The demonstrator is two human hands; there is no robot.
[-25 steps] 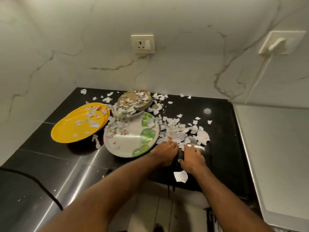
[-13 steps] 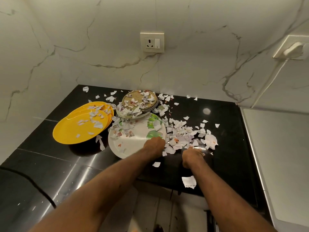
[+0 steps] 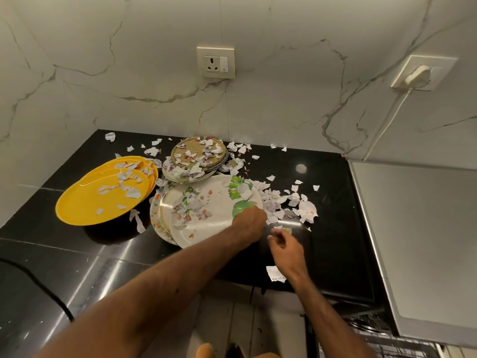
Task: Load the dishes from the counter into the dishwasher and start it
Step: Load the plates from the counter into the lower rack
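Observation:
A white plate with green leaves [image 3: 206,223] is tilted up off the plates under it, its right rim gripped by my left hand [image 3: 249,223]. Paper scraps lie on it. My right hand [image 3: 285,249] hovers just right of that plate with fingers loosely curled, holding nothing I can see. Two stacked yellow plates [image 3: 103,200] sit at the left. A stack of brown patterned plates [image 3: 198,156] stands behind, covered in scraps. All rest on the black counter [image 3: 333,228].
Torn paper scraps [image 3: 296,205] litter the counter right of the plates; one larger scrap [image 3: 275,273] lies near the front edge. A white appliance top [image 3: 423,241] borders the right. A dishwasher rack [image 3: 382,339] shows at bottom right. A black cable [image 3: 38,282] crosses bottom left.
My left hand moved onto the leaf plate's right rim and lifted it at a tilt. My right hand drew back from the scraps toward the counter's front.

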